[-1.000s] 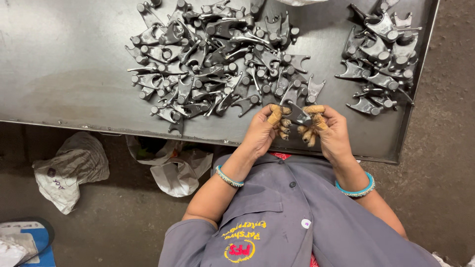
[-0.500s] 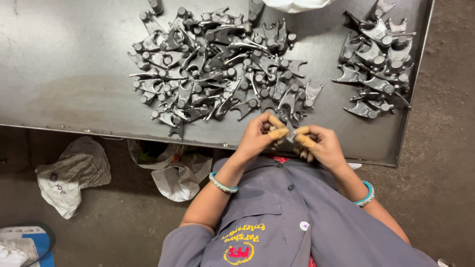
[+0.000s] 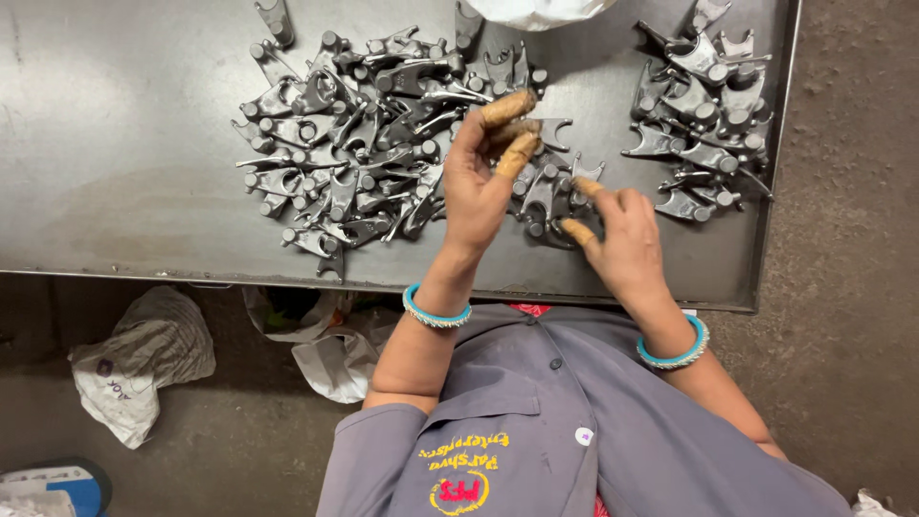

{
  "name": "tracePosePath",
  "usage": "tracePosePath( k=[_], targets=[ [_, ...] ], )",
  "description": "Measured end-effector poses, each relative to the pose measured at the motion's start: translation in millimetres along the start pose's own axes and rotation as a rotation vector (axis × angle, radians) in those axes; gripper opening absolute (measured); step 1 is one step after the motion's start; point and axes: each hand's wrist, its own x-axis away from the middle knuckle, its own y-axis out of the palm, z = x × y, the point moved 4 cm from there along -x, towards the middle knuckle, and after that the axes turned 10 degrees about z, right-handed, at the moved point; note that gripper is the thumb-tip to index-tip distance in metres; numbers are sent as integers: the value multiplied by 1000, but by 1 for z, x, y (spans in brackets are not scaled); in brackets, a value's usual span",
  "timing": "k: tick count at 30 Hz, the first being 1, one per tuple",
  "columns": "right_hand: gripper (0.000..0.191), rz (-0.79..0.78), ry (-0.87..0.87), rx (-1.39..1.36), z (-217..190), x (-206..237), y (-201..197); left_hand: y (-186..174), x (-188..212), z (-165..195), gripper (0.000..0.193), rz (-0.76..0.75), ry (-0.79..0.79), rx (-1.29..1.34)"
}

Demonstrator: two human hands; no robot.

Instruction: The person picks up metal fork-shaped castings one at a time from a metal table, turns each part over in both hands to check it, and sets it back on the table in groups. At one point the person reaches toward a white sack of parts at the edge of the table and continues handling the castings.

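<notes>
Head view: grey forked metal castings (image 3: 364,144) heaped.

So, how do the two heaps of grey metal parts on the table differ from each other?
The big heap is far larger and spreads wide over the middle of the metal table; the small heap is compact, near the right edge. The left hand reaches over the big heap; the right hand lies between the heaps. Both hold the same forked grey castings.

Left hand (image 3: 483,182) hovers over the big pile of metal forks (image 3: 373,134); right hand (image 3: 622,235) touches forks at the pile's four o'clock edge.
</notes>
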Motion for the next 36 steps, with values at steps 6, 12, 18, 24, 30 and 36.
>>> tracePosePath(
  k=[6, 12, 18, 24, 30, 36],
  targets=[
    [37, 13, -18, 19, 12, 12, 6, -26, 32, -26, 28, 112, -58, -294],
    [29, 53, 87, -132, 33, 29, 6, -53, 65, -47, 26, 114, -125, -393],
    [27, 98, 83, -273, 39, 40, 2, -54, 77, -55, 24, 70, -143, -402],
    [30, -7, 437, -971, 63, 50, 18, -42, 86, -62, 28, -3, -182, -380],
    [20, -262, 943, -1527, 80, 62, 51, -33, 89, -69, 45, -111, -292, -102],
    [23, -348, 1110, -1568, 83, 72, 69, -33, 94, -74, 45, -147, -353, -3]
  ],
)
